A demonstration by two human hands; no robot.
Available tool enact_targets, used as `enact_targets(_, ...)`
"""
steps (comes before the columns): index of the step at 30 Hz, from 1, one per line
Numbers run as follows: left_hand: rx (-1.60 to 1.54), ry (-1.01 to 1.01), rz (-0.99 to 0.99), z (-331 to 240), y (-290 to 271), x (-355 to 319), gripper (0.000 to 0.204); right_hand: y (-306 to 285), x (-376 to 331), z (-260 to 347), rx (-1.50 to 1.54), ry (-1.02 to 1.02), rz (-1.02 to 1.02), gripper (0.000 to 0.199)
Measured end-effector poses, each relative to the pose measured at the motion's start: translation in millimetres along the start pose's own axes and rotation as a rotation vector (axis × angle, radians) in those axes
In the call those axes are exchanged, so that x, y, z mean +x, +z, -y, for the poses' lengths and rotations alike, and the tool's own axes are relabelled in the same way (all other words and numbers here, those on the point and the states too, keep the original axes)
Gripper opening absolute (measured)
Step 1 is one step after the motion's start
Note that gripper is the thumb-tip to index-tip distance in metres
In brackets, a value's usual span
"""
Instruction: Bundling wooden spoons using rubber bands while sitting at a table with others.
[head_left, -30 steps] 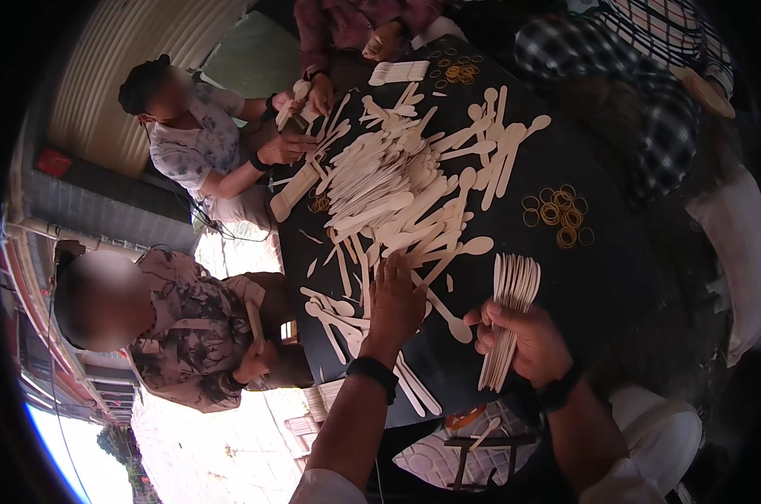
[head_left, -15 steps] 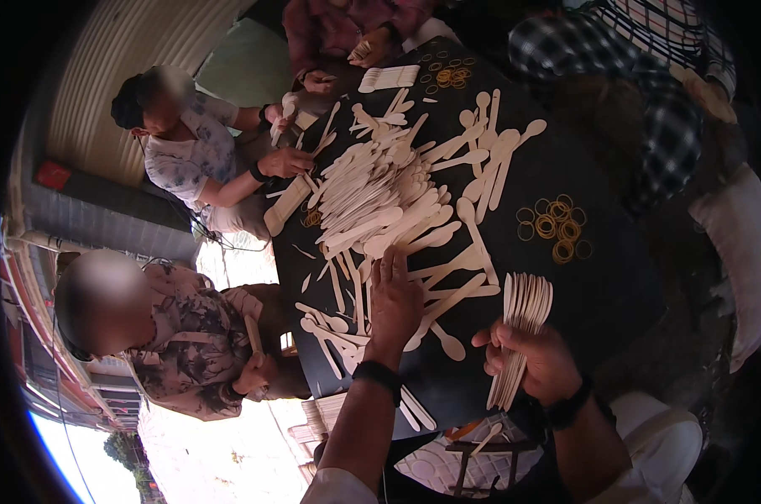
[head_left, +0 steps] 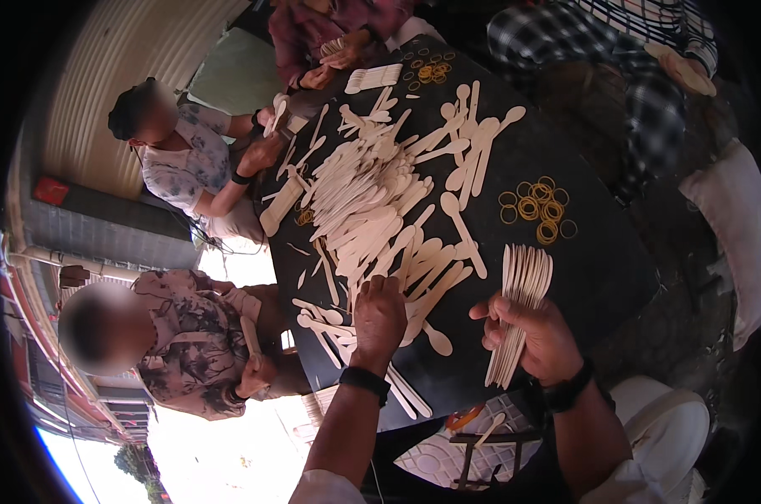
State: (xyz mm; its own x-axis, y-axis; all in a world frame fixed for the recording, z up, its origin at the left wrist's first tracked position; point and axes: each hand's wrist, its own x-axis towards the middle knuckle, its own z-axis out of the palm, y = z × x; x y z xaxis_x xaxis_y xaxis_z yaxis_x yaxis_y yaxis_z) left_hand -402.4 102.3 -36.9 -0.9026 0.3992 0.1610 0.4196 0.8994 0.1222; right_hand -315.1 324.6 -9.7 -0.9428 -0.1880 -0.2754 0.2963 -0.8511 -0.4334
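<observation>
The person's right hand (head_left: 536,336) was clamped around a bundle of wooden spoons (head_left: 527,273), which stood tilted, its upper end fanning out slightly above the fist. The left hand (head_left: 380,315), at nine o'clock from it, reached to the near edge of a heap of loose spoons (head_left: 359,193); whether its fingers had closed on any could not be told. The heap spread toward twelve o'clock from that hand, across the black table (head_left: 590,286). Yellow rubber bands (head_left: 538,206) lay at twelve o'clock from the right hand, well apart from it. Beyond the heap, also toward twelve, lay a neat row of spoons (head_left: 373,78). A co-worker in a pale flowered shirt (head_left: 187,155) sat at ten o'clock from the heap.
</observation>
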Motion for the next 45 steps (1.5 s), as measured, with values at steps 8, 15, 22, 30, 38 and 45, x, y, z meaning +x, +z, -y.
enact_targets(8, -0.038, 0.054, 0.02, -11.2, -0.5, -2.5, 0.035, 1.2, 2.9, -5.3, -0.012, -0.039, -0.009, 0.016)
enact_targets(15, -0.019, -0.056, -0.018, -3.2, 1.6, -2.3, 0.035, 4.6, 6.6, -8.3, -0.048, -0.038, -0.019, 0.017)
enact_targets(22, 0.047, -0.024, -0.016, -1.0, -6.3, -1.0, 0.029, 5.5, 7.3, -10.9, -0.039, -0.032, -0.029, 0.017)
enact_targets(30, -0.038, -0.025, -0.028, 0.6, 1.3, -1.1, 0.026, 4.5, 6.2, -11.6, -0.056, -0.038, -0.024, 0.016)
enact_targets(38, -0.195, -0.046, -0.107, 10.6, -12.6, -9.7, 0.014, 4.7, 9.2, -17.9, -0.072, -0.008, -0.031, 0.019)
enact_targets(45, -0.887, -0.402, 0.002, -11.9, -53.6, -9.7, 0.013, 8.0, 13.4, -31.7, -0.086, -0.044, -0.031, 0.016)
